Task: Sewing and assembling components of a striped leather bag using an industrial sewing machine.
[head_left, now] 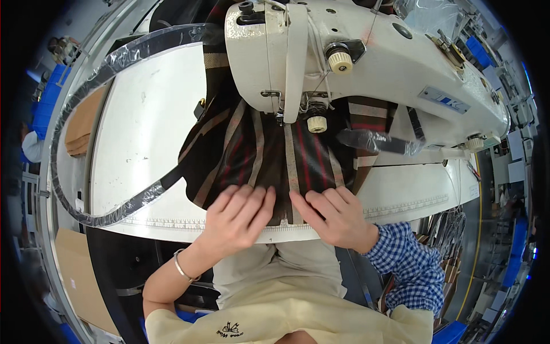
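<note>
A dark, glossy striped bag (269,155) with beige and red stripes lies under the head of a white sewing machine (321,51). A long dark strap (69,114), wrapped in clear plastic, loops out from it to the left. Another wrapped strap piece (381,141) shows on the right. My left hand (240,221) grips the bag's near edge with curled fingers. Just to its right, my right hand (338,218) holds the same edge, thumb and fingers drawn in. Folds run between the hands and the needle area, and the machine head hides the bag's far part.
Along the near edge of the white table (149,109) runs a ruler strip (409,205). Brown cardboard (86,126) lies to the left, with a larger cardboard sheet (83,281) below it. Another person (63,49) is far off at upper left. Plastic-wrapped pieces (450,232) hang at right.
</note>
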The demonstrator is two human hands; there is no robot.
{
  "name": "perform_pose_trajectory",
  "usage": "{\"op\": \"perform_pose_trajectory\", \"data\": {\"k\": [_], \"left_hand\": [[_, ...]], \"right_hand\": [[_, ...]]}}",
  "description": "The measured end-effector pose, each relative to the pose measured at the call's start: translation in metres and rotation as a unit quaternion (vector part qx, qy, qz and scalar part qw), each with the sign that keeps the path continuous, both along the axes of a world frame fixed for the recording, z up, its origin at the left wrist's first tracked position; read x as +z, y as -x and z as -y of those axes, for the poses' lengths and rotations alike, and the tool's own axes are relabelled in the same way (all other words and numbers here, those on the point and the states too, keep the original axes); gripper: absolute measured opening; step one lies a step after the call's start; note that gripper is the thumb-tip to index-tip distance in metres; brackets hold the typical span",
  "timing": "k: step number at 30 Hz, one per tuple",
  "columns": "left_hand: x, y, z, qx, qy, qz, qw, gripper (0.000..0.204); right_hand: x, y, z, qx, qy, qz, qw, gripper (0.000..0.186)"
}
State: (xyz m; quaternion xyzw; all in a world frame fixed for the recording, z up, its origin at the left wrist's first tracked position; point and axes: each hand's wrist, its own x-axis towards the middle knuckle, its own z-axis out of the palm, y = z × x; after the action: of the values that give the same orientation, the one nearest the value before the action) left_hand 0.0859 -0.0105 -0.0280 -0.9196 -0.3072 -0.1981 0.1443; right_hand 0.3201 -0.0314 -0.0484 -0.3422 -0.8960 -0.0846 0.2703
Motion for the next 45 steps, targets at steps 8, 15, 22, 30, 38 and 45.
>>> {"op": "perform_pose_trajectory", "data": {"k": [8,15,22,30,38,45], "left_hand": [[0.0,0.002,-0.011,-0.034,-0.044,0.115,0.992,0.033],[0.013,-0.002,-0.012,-0.03,-0.023,0.14,0.989,0.028],[0.017,0.003,-0.003,-0.041,0.083,0.188,0.978,0.04],[0.02,-0.001,-0.006,-0.058,0.084,0.189,0.977,0.039],[0.021,-0.004,-0.007,-0.07,0.021,0.154,0.985,0.034],[0.018,-0.002,-0.008,-0.077,-0.022,0.14,0.987,0.027]], "right_hand": [[0.022,0.007,-0.024,0.055,-0.053,-0.086,0.993,0.021],[0.026,0.016,-0.026,0.059,-0.054,-0.112,0.99,0.035],[0.034,0.025,-0.013,0.049,-0.022,-0.074,0.996,0.026],[0.035,0.023,-0.017,0.079,-0.017,-0.119,0.99,0.024],[0.032,0.029,-0.02,0.064,-0.023,-0.21,0.975,0.021],[0.032,0.026,-0.021,0.078,-0.025,-0.198,0.977,0.021]]}}
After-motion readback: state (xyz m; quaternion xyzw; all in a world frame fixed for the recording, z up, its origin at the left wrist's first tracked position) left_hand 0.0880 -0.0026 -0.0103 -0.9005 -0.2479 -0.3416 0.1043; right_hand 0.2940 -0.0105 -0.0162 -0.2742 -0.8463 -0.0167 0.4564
